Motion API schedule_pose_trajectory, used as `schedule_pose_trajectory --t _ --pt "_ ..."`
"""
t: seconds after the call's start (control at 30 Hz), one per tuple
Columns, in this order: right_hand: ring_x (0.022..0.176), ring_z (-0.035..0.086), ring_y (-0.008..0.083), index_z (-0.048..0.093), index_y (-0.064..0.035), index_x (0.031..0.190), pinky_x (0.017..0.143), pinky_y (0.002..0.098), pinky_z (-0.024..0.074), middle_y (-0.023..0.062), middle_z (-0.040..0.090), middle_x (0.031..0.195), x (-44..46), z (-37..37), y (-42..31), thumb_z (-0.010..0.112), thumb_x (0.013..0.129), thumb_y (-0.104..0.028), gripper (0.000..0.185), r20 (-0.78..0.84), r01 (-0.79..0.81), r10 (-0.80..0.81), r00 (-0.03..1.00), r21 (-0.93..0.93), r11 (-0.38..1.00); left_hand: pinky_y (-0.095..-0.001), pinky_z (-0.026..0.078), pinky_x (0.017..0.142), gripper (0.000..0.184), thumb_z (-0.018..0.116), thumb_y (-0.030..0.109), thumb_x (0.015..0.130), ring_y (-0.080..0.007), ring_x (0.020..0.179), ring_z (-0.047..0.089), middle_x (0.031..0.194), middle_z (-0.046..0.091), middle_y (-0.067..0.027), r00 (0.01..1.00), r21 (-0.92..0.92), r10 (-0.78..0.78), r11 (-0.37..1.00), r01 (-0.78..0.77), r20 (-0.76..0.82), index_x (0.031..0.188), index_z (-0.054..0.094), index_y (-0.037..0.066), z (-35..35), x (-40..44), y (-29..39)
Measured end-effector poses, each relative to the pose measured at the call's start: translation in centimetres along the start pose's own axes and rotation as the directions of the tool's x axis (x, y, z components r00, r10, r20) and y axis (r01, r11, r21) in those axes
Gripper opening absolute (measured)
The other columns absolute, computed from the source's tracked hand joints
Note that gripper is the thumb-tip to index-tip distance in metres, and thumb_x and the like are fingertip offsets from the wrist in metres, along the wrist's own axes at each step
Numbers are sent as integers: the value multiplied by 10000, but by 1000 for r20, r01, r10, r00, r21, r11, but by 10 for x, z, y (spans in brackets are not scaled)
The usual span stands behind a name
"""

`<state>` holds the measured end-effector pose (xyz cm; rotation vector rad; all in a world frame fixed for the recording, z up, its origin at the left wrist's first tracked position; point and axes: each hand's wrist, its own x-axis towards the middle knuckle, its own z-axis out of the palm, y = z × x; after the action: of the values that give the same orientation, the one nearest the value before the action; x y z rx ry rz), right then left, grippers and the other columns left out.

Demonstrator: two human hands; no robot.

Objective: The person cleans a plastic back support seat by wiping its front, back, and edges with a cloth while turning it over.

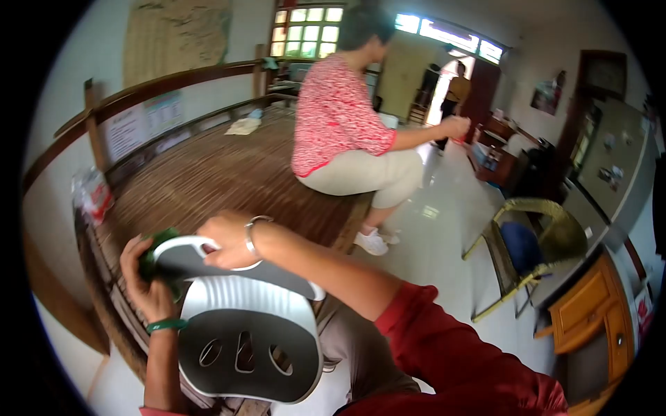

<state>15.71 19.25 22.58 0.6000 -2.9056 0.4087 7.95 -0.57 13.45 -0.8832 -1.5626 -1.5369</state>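
Near the bottom left, a white and dark grey plastic board (246, 347) with several cut-out holes and a ribbed white upper part lies tilted over my lap. Above its top edge is a grey, white-rimmed piece with a handle loop (277, 277). My right hand (225, 239), with a silver bangle at the wrist, is closed round the white loop. My left hand (144, 277), wearing a green bangle, has its fingers curled round a green item (164, 239) at the left end of that piece; its shape is partly hidden.
A person (343, 118) in a red and white top sits on the slatted wooden platform (201, 173). Another person (456, 90) stands by the doorway. A folding chair (520, 243) and wooden cabinet (579, 305) stand right. A plastic bag (91, 194) is at the left rail.
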Motion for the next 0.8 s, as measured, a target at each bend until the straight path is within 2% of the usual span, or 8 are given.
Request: schedule_pose_trajectory --t 0.07,0.17,0.47,0.53,0.57,0.6,0.7,0.8 --pt "823 662 366 675 -32 793 751 441 511 193 677 816 4 0 -2 653 745 -208 183 26 -10 11 1000 -30 1000 -353 352 1055 551 375 -190 597 -272 1186 512 1202 559 -137 1000 -34 11 999 -11 -13 1052 620 2 7 3 6" --pt "811 669 376 693 -4 776 726 440 525 220 676 810 14 4 -21 636 721 -166 180 33 -45 44 998 12 999 -354 390 1017 545 378 -197 574 -288 1125 552 1156 574 -147 989 136 121 982 -132 81 1015 630 1 2 17 28" --pt "814 676 345 707 0 792 727 407 533 217 685 841 11 5 -24 610 697 -118 181 35 -105 103 994 69 992 -373 426 1000 554 364 -173 584 -317 1130 570 1179 593 -152 948 254 112 948 -192 299 1039 633 -6 21 17 61" --pt "827 676 339 711 -10 792 729 404 533 206 689 847 12 6 -25 614 695 -125 179 41 -132 131 991 27 991 -392 417 1018 523 398 -139 615 -336 1164 559 1225 588 -166 950 168 77 977 -132 303 1069 625 -17 27 16 74" --pt "839 676 333 714 -20 792 731 401 532 195 693 854 13 7 -25 619 693 -131 177 47 -157 157 986 -10 988 -399 382 1057 464 439 -47 750 -338 1243 517 1310 554 -190 911 138 92 978 -159 402 1191 581 -21 20 19 74" --pt "839 676 333 714 -20 792 731 401 532 195 693 854 13 6 -26 619 693 -131 177 50 -155 155 987 -11 988 -399 382 1057 464 439 -47 750 -338 1243 517 1310 554 -190 913 139 90 978 -157 399 1191 581 -21 20 19 77" --pt "859 674 336 717 -27 797 733 404 532 184 698 863 10 5 -26 630 688 -147 184 42 -105 104 994 36 994 -391 284 1132 470 353 215 1002 -293 1364 397 1428 460 -196 917 -125 -3 990 58 400 1390 418 -43 21 17 80" --pt "860 674 345 720 -22 801 747 411 534 189 698 860 10 5 -27 639 692 -171 201 15 -144 144 989 16 989 -390 270 1141 437 358 169 1013 -290 1365 393 1447 438 -187 937 -345 -108 911 227 331 1390 425 -41 18 20 72"
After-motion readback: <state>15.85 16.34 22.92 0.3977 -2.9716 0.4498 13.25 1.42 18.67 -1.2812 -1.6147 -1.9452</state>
